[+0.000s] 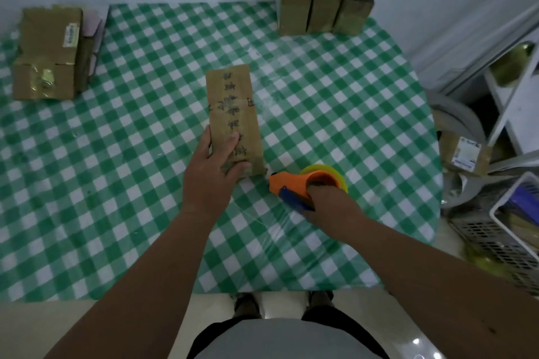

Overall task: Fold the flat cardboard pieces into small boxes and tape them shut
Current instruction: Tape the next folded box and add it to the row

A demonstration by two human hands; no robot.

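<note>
Steadying the cardboard box (233,114) with my left hand (211,175), gripping its near end, thumb on top.
I'm gripping the tape dispenser (309,182) in my right hand (329,207), just right of the box's near corner; box's long axis is running away from me.
</note>
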